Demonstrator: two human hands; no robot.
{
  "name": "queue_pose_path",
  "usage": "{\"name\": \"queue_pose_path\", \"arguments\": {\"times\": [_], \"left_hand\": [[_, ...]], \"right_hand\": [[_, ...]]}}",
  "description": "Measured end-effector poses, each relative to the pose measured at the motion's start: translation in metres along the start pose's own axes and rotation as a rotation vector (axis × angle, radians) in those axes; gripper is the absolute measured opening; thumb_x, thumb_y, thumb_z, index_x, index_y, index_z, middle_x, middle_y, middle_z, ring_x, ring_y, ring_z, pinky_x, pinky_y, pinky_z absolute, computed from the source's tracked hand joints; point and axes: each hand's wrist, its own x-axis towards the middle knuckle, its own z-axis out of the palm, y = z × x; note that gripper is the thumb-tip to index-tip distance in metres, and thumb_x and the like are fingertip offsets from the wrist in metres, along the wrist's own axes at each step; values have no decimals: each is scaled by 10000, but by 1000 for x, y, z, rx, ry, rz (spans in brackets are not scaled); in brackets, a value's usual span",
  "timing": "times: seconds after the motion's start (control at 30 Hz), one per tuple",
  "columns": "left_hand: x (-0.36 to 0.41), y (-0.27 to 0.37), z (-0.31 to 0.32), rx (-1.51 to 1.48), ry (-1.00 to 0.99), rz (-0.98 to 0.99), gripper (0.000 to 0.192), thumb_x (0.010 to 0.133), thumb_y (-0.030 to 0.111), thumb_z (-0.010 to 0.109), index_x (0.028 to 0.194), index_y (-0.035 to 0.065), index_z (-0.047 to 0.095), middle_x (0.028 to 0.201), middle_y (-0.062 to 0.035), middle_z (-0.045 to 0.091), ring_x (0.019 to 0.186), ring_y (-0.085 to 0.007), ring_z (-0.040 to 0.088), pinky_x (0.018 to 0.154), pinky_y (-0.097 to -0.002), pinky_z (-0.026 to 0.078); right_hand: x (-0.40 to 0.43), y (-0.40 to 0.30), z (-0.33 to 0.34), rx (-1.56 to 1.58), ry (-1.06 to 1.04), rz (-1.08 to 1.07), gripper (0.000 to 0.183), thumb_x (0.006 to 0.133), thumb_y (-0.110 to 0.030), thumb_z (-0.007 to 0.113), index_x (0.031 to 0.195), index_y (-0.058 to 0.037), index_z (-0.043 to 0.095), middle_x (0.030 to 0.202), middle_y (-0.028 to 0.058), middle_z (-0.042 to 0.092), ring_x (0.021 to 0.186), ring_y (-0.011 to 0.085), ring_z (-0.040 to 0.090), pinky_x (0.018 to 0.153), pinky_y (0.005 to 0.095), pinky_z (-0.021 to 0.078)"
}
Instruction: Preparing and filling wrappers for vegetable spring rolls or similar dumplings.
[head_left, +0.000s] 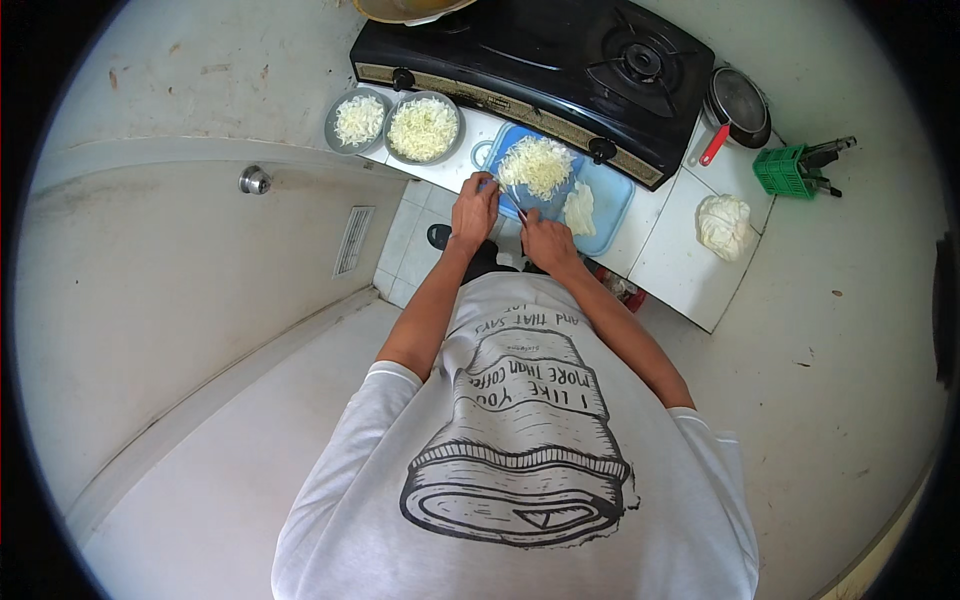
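My right hand (549, 241) is closed round the handle of a knife (514, 204), whose blade points up and left over the near left edge of a blue cutting board (511, 135). At the blade's tip, my left hand (475, 210) has its fingers bent together at the board's edge; what they pinch is too small to tell. Shredded cabbage (536, 166) lies heaped on the board. To its right a pale cabbage leaf (580, 210) rests on a light blue plastic lid or tray (616, 202). Two grey bowls of shredded cabbage (423, 129) (358, 120) stand at the left.
Behind the board is a black gas stove (525, 56), with a pan (412, 9) at its far left. On the tiled counter (679, 255) at right are a knotted white plastic bag (724, 227), red-handled strainer (739, 101) and green utensil basket (784, 171). A door (187, 247) stands left.
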Motion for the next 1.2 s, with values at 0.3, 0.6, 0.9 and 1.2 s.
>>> {"name": "queue_pose_path", "arguments": {"times": [0.3,0.6,0.9,1.2], "left_hand": [[1,1,3,16,-51,-57,97,910,77,703,999,41,707,1102,-119,700,1057,-363,654,905,-462,544],[4,5,9,-6,53,-95,109,891,90,722,978,26,710,1034,-151,725,1028,-379,662,886,-467,534],[2,4,14,-64,117,-124,84,873,67,745,927,11,715,986,-180,744,998,-391,672,887,-466,529],[1,5,13,-68,96,-118,36,888,48,719,915,23,720,993,-143,751,980,-364,680,864,-448,540]], "right_hand": [[-4,9,-4,0,12,-36,284,999,-234,562,1085,37,553,725,263,709,683,438,726,678,538,593],[-12,8,-12,24,-36,18,368,1021,-294,547,1182,36,531,757,271,714,710,474,719,693,571,588],[-12,6,-15,49,-56,24,362,1021,-289,547,1183,35,534,747,276,711,700,477,719,672,576,588],[-6,10,-6,28,-44,19,332,1016,-273,551,1123,42,542,750,281,710,703,476,718,683,577,584]]}}
